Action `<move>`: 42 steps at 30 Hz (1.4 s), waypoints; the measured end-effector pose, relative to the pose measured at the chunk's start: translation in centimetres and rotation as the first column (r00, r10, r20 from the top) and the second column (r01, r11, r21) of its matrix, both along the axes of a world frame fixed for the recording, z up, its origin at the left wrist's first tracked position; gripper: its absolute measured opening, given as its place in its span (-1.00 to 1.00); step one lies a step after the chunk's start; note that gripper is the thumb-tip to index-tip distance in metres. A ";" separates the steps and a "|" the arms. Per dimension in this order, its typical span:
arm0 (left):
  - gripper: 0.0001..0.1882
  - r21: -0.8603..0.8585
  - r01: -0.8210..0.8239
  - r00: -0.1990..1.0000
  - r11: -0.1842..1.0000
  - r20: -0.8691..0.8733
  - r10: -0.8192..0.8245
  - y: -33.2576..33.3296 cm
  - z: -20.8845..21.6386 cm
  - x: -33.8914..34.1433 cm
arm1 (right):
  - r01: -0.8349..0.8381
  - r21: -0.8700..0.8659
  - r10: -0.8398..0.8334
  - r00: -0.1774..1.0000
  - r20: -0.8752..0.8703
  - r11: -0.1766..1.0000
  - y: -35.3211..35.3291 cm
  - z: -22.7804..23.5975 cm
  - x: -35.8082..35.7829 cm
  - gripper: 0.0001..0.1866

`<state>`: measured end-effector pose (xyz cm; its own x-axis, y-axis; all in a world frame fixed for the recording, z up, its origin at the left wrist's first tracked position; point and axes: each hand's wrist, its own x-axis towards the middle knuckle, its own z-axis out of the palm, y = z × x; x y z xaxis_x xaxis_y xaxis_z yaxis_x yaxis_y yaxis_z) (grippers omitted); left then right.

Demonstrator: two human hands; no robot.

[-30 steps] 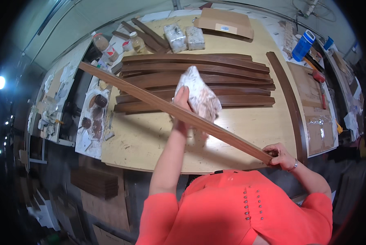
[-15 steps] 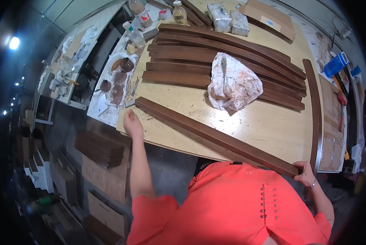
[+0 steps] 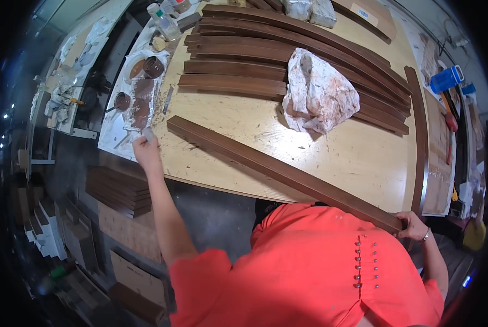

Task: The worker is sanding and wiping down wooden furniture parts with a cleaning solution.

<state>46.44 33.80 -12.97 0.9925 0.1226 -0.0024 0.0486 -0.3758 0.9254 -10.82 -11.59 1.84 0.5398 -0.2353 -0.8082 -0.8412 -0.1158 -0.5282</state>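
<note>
"What does the right hand [image 3: 413, 226] have?"

"Its grip is closed round the near right end of one long, straight, dark-brown wooden strip [image 3: 282, 172]. That strip slants across the pale yellow wooden worktop [image 3: 364, 159], its far end lying near the left edge. One silvery bracelet [image 3: 426, 234] circles the wrist."

"And the left hand [image 3: 147, 155]?"

"Its fingertips are pinched together on what looks like one small pale block [image 3: 147, 133], though blur makes its shape uncertain. They are just beyond the strip's far end, to the left."

"How many other strips?"

"At least five in the pile of dark-brown wooden strips [image 3: 244, 53] behind, plus one curved dark-brown strip [image 3: 420, 141] along the right edge."

"What rests on the pile?"

"One crumpled white cloth [image 3: 320, 92] with reddish-brown stains, its lower part hanging over onto the worktop."

"Anything near the left hand?"

"Two small dark-brown cups, one higher up [image 3: 153, 67] and one lower [image 3: 121, 101], and one thin grey flat bar [image 3: 168, 100]. At the far right stands apart one blue plastic bottle [image 3: 445, 79]; at the back, two wrapped silvery-white blocks, left [image 3: 297, 9] and right [image 3: 323, 12]."
</note>
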 end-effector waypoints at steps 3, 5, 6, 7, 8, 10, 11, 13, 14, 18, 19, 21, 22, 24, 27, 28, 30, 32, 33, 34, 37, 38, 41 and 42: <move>-0.67 -0.533 0.063 0.996 0.843 -0.024 -0.090 -2.3 2.4 -3.9 | 0.088 0.069 -0.083 0.994 -0.076 0.994 0.2 0.5 0.2 -0.52; -0.67 -0.629 0.073 0.991 0.774 -0.043 -0.128 -4.1 3.5 -5.9 | 0.107 0.037 -0.106 0.993 -0.045 0.994 0.3 0.7 0.1 -0.52; -0.67 -0.715 0.085 0.986 0.694 -0.040 -0.162 -5.0 3.7 -6.9 | 0.084 -0.018 -0.084 0.996 -0.032 0.996 -0.1 0.6 -0.3 -0.50; -0.67 -0.712 0.079 0.985 0.697 -0.050 -0.163 -5.6 3.6 -7.7 | 0.085 -0.015 -0.085 0.995 -0.042 0.996 -0.3 0.8 -0.1 -0.50; -0.67 -0.709 0.051 0.987 0.704 -0.072 -0.144 -6.1 3.4 -8.5 | 0.082 -0.024 -0.083 0.996 -0.035 0.996 -0.6 1.4 0.2 -0.50; -0.67 -0.671 -0.006 0.989 0.741 -0.114 -0.096 -7.6 3.6 -10.2 | 0.086 -0.027 -0.086 0.996 -0.030 0.996 -1.0 2.0 0.4 -0.49; -0.67 -0.670 -0.006 0.988 0.742 -0.121 -0.101 -8.4 3.6 -11.4 | 0.107 -0.047 -0.108 0.994 -0.030 0.993 -1.0 2.2 0.5 -0.50; -0.67 -0.483 0.137 0.990 0.865 0.035 -0.137 -10.5 3.9 -14.0 | 0.155 -0.085 -0.157 0.987 -0.022 0.984 -0.9 2.4 0.5 -0.52; -0.67 -0.470 0.170 0.985 0.866 0.045 -0.169 -11.7 4.5 -15.7 | 0.174 -0.083 -0.177 0.984 -0.028 0.981 -0.7 2.5 0.8 -0.52; -0.69 -0.067 0.421 0.895 0.905 0.192 -0.402 -14.2 5.2 -20.2 | 0.169 -0.112 -0.172 0.985 -0.014 0.979 -1.0 1.4 -0.4 -0.51; -0.69 -0.066 0.426 0.893 0.902 0.189 -0.408 -14.1 4.8 -19.8 | 0.226 -0.087 -0.227 0.974 -0.010 0.970 -0.8 1.5 -0.2 -0.50; -0.69 0.124 0.358 0.904 0.925 0.203 -0.377 -13.2 4.0 -17.9 | 0.284 -0.059 -0.285 0.958 -0.010 0.957 -0.5 1.6 0.1 -0.50; -0.69 0.151 0.282 0.929 0.947 0.205 -0.309 -12.9 4.1 -16.3 | 0.302 -0.079 -0.304 0.952 -0.021 0.950 -0.4 1.7 0.1 -0.49; -0.67 0.014 0.144 0.968 0.989 0.205 -0.144 -10.6 1.9 -11.3 | 0.314 -0.096 -0.318 0.947 -0.031 0.945 -0.3 1.7 0.0 -0.48; -0.67 0.139 0.058 0.962 0.989 0.255 -0.092 -8.9 2.9 -5.7 | 0.303 -0.108 -0.304 0.953 0.004 0.947 -0.4 1.0 -1.1 -0.45; -0.67 0.272 -0.037 0.962 0.962 0.269 -0.039 -8.2 2.7 -4.1 | 0.302 -0.077 -0.304 0.952 -0.029 0.950 -0.8 0.6 -1.0 -0.45; -0.66 0.403 -0.119 0.965 0.908 0.261 0.011 -7.3 2.7 -2.7 | 0.298 -0.046 -0.300 0.952 -0.058 0.954 -1.4 -0.1 -1.1 -0.45; -0.68 0.198 0.006 0.963 0.980 0.263 -0.058 -8.9 2.7 -4.8 | 0.303 -0.116 -0.305 0.952 0.003 0.946 -1.2 -0.7 -1.8 -0.46; -0.70 -0.011 0.129 0.955 0.992 0.272 -0.122 -9.4 2.7 -5.7 | 0.309 -0.115 -0.310 0.951 0.008 0.944 -1.1 -0.7 -1.7 -0.46; -0.70 -0.011 0.135 0.953 0.991 0.276 -0.127 -9.4 2.8 -5.5 | 0.311 -0.084 -0.310 0.950 0.015 0.947 -0.9 -0.7 -1.5 -0.51; -0.70 0.239 0.093 0.960 0.967 0.237 -0.151 -9.2 3.0 -5.6 | 0.304 -0.082 -0.305 0.952 0.003 0.949 -0.1 0.0 -0.7 -0.56; -0.69 0.194 0.064 0.972 0.979 0.209 -0.106 -8.6 3.0 -3.7 | 0.295 -0.112 -0.299 0.954 -0.015 0.949 0.1 0.1 -0.6 -0.55; -0.71 0.391 -0.073 0.964 0.918 0.265 -0.036 -4.4 1.7 2.3 | 0.252 -0.100 -0.251 0.968 0.030 0.962 -0.3 -0.2 -0.3 -0.54; -0.71 0.390 -0.066 0.963 0.919 0.267 -0.045 -4.7 2.2 2.5 | 0.261 -0.100 -0.259 0.965 0.032 0.960 -0.3 -0.4 -0.6 -0.54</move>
<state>48.90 29.06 -10.75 0.9480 0.0693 0.3105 -0.1714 -0.7109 0.6821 -11.38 -11.89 1.47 0.4635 -0.4507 -0.7629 -0.8397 0.0516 -0.5407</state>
